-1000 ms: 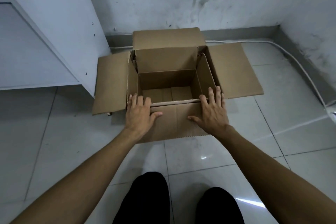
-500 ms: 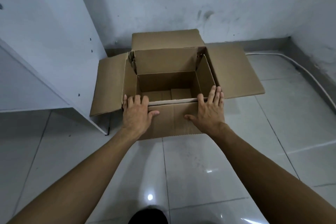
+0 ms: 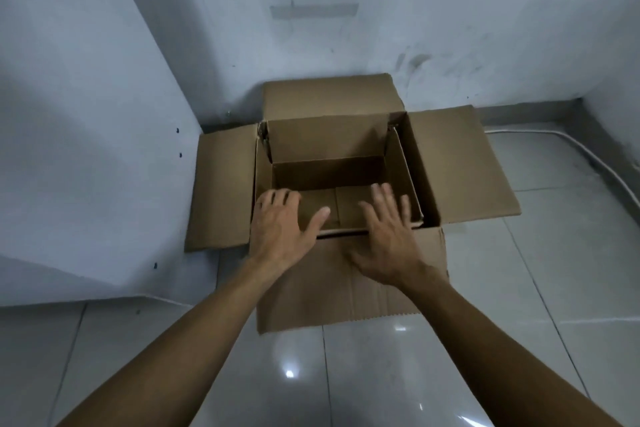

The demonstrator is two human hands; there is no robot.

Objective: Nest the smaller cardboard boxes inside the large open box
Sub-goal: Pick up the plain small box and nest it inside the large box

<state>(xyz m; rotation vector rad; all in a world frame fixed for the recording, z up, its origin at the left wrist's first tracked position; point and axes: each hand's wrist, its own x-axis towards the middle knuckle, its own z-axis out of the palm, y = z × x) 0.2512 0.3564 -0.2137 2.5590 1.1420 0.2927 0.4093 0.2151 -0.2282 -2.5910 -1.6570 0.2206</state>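
Note:
A large brown cardboard box (image 3: 460, 166) stands open on the tiled floor against the wall, its four flaps spread outward. Inside it sits a smaller open cardboard box (image 3: 329, 173), its walls just within the large box's walls. My left hand (image 3: 280, 229) hovers over the near left edge with fingers spread, holding nothing. My right hand (image 3: 391, 236) is over the near right edge, fingers apart and slightly blurred, holding nothing. Both hands are above the near flap (image 3: 346, 288), which lies down on the floor toward me.
A white cabinet side (image 3: 86, 149) rises close on the left of the box. The wall (image 3: 381, 28) is right behind the box. A white cable (image 3: 571, 146) runs along the floor at the right. Glossy floor tiles (image 3: 519, 288) stretch to the right and toward me.
Both hands have lifted off the near flap and moved forward over the box's near edge, fingers spread. The view has moved closer to the box.

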